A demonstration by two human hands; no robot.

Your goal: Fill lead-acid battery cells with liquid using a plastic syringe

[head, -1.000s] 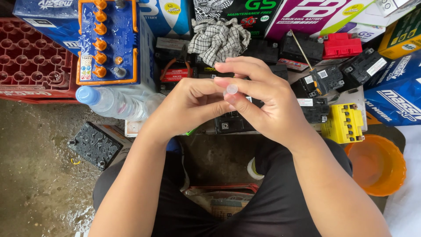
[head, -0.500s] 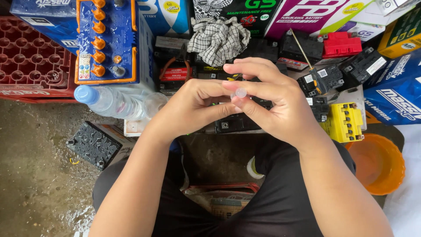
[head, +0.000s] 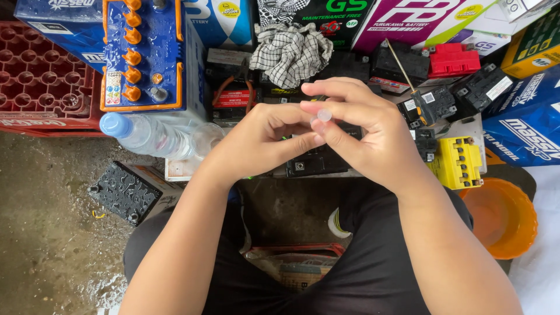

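Both hands meet mid-frame above the lap. Right hand (head: 373,137) pinches a small clear round plastic cap (head: 324,115) between thumb and index fingertip, other fingers curled loosely above it. Left hand (head: 265,140) has fingers curled in, thumb tip touching just under the cap; whether it grips anything itself I cannot tell. Behind the hands: small black batteries (head: 318,160), a checked cloth rag (head: 290,51), a blue battery with orange caps (head: 143,55). Clear plastic water bottle (head: 146,135) lies to the left, yellow battery (head: 457,163) and orange plastic bowl (head: 501,219) to the right.
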